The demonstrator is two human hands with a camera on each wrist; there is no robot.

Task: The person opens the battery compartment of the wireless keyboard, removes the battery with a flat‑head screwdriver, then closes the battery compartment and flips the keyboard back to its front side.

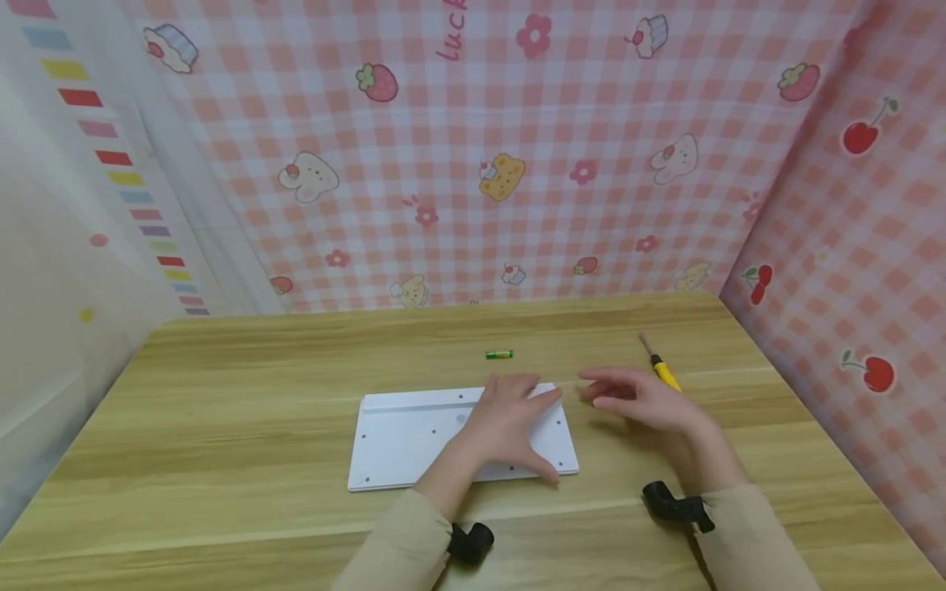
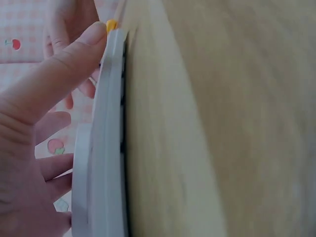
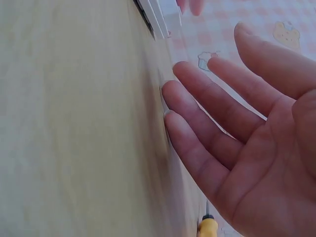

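A white keyboard (image 1: 402,447) lies underside up on the wooden table, with small dark screw holes across its back and a raised ridge along the far edge. Over its right half my left hand (image 1: 506,423) is spread, thumb toward the near edge and fingers toward the far one. In the left wrist view the thumb is right at the edge of the keyboard (image 2: 111,148). My right hand (image 1: 643,398) hovers beside the keyboard's right end, low over the table, holding nothing. Its fingers are loosely bent in the right wrist view.
Beyond the keyboard lies a small green battery (image 1: 498,355). A screwdriver (image 1: 665,373) with a yellow handle lies behind the right hand, its tip pointing away. Pink checked cloth (image 1: 458,230) hangs at the table's back and right side.
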